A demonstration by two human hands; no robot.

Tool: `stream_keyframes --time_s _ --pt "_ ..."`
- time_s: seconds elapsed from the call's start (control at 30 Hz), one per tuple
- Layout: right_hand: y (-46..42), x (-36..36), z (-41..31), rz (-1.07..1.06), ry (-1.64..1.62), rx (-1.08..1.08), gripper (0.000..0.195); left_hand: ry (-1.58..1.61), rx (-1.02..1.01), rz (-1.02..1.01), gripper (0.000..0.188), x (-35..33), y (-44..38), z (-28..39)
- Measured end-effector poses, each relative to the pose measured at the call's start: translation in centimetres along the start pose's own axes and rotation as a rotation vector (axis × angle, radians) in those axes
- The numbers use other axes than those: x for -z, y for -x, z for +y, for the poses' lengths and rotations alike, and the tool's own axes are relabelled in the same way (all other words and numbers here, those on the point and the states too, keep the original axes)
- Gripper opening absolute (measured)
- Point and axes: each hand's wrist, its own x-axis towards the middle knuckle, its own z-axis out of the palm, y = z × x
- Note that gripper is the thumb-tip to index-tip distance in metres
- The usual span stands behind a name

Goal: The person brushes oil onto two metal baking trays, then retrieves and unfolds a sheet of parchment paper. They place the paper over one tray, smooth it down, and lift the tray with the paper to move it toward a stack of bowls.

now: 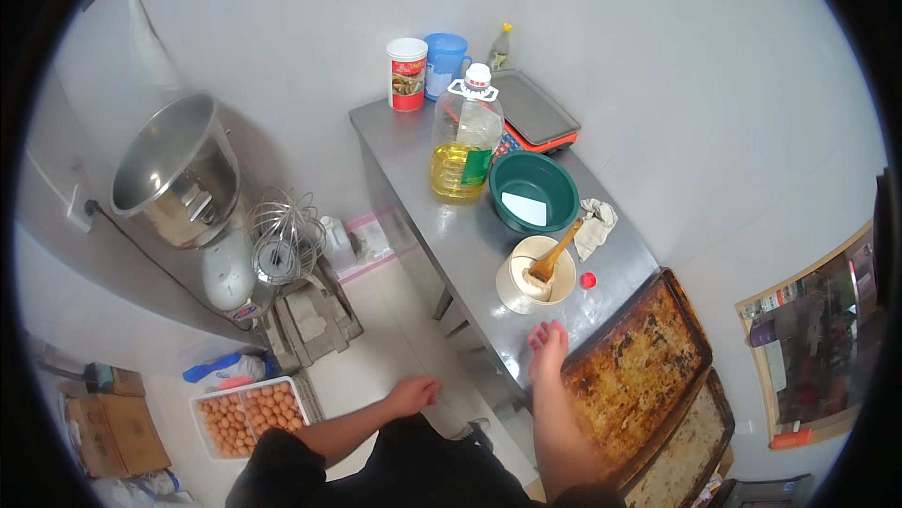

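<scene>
My right hand [548,351] is over the near end of the steel table, fingers apart and holding nothing, beside a stained baking tray [634,367]. Just beyond it stands a cream plastic tub [513,286] of pale paste, with a wooden brush or spatula [557,254] leaning in it. A red cap [588,281] lies to the tub's right. My left hand [417,395] hangs in front of my body over the floor, fingers curled; whether it holds anything is unclear. Behind the tub sit a green basin [533,191], a crumpled cloth [596,226] and a large oil bottle [465,145].
A digital scale [539,110], red-labelled tub [406,78], blue jug [445,64] and small bottle [499,46] line the table's far end. At left are a steel mixing bowl [180,177], wire whisk [285,240] and mixer base [310,318]. An egg crate [246,416] sits at lower left.
</scene>
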Motion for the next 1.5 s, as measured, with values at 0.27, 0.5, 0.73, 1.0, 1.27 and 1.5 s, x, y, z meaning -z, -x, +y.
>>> stream_keyframes --time_s 0.27,0.5,0.73,1.0,1.27,1.5 --pt "15.2 2.4 0.5 -0.154 -0.048 -0.124 0.030 0.272 -0.438 -0.065 0.024 -0.4 -5.5 6.9" --pt "25.1 10.9 2.0 0.049 0.107 -0.024 0.018 -0.414 -0.211 -0.693 0.030 -7.9 -1.9 12.4" --pt "24.7 15.3 -0.4 0.266 0.139 0.250 0.033 -0.593 -0.628 -0.527 0.023 -10.3 2.1 9.2" --pt "5.0 8.2 -7.9 0.033 0.762 0.487 0.052 -0.323 -0.403 -0.184 0.026 2.2 -1.4 11.7" --pt "-15.1 1.2 -6.6 0.041 1.614 0.288 0.071 -0.377 -0.459 0.250 0.025 13.6 -6.5 11.3" --pt "-18.2 -1.9 -6.1 -0.095 1.739 0.299 0.044 -0.304 -0.555 0.405 0.030 19.6 -12.7 14.1"
